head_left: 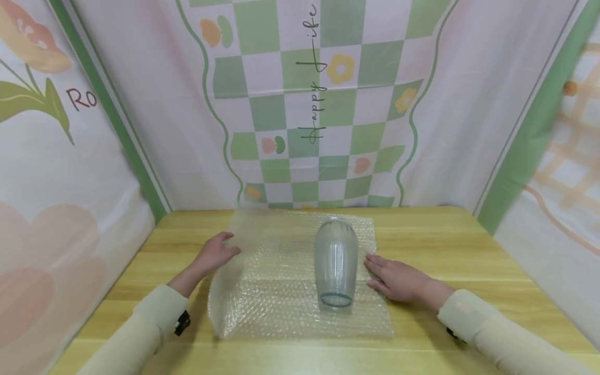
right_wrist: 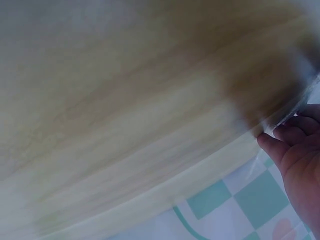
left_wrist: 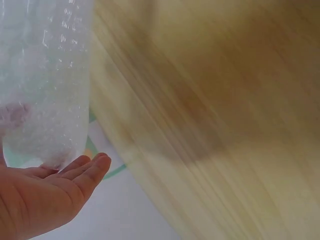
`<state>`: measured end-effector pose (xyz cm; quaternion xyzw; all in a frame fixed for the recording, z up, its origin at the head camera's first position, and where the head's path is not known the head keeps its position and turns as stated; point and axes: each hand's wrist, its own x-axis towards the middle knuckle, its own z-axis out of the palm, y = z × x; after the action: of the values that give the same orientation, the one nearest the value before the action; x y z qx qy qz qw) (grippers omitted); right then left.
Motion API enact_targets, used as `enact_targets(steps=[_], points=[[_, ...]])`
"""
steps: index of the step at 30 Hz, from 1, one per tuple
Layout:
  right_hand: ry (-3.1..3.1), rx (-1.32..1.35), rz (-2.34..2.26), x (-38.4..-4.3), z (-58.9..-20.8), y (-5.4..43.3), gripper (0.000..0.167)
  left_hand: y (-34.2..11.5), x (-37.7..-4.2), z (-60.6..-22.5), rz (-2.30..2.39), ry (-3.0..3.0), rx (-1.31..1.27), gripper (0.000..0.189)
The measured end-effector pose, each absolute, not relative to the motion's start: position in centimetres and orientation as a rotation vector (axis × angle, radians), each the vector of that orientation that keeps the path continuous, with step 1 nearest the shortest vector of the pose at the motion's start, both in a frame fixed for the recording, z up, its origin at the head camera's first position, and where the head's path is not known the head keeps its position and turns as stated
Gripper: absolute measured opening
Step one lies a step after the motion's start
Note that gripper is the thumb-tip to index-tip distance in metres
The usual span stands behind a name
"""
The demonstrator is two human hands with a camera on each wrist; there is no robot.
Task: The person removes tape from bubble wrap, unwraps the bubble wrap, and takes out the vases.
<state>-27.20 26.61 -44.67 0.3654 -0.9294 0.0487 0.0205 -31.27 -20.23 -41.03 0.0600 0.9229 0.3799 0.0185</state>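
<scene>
Clear glass vase (head_left: 336,260), rounded and taller than it is wide, sits on the right-hand part of a sheet of bubble wrap (head_left: 269,281), its long axis running away from you. It looks to be lying on its side, greenish-ringed end nearest you, though the angle leaves some doubt. It is between your hands: just beside the right, well apart from the left.

Your right hand (head_left: 398,280) rests at the sheet's right edge, fingers reaching toward the glass without gripping it, thumb a little apart. Your left hand (head_left: 213,254) is at the left edge, thumb and fingers spread wide; in the left wrist view, part of the hand shows blurrily through the plastic. Firm contact there: cannot tell. The sheet's near left side curls up off the wood-grain table (head_left: 436,234).

Pale sleeves (head_left: 497,323) on both your arms; a black device (head_left: 182,323) at the left cuff, another partly hidden at the right. Beyond the table's far edge hangs a printed cloth (head_left: 262,31), green-and-white checks with small flowers and "Happy Life" lettering. More printed cloth (head_left: 37,172) lines the left side, bearing large flowers.
</scene>
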Motion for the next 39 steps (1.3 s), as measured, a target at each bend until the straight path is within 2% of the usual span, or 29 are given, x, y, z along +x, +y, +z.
enact_targets(steps=[9, 29, 39], points=[[-2.912, 1.121, 0.164, -27.1, -44.4, 26.5, 0.058, -21.2, -31.3, -41.5, 1.118, 2.875, 0.202, 0.069], [-2.928, 1.106, 0.161, -27.3, -44.7, 26.6, 0.059, -23.0, -30.6, -43.2, 0.951, 2.830, 0.405, 0.083], [-2.946, 1.090, 0.159, -27.2, -44.6, 26.6, 0.059, -22.9, -30.0, -43.1, 0.923, 2.817, 0.394, 0.080]])
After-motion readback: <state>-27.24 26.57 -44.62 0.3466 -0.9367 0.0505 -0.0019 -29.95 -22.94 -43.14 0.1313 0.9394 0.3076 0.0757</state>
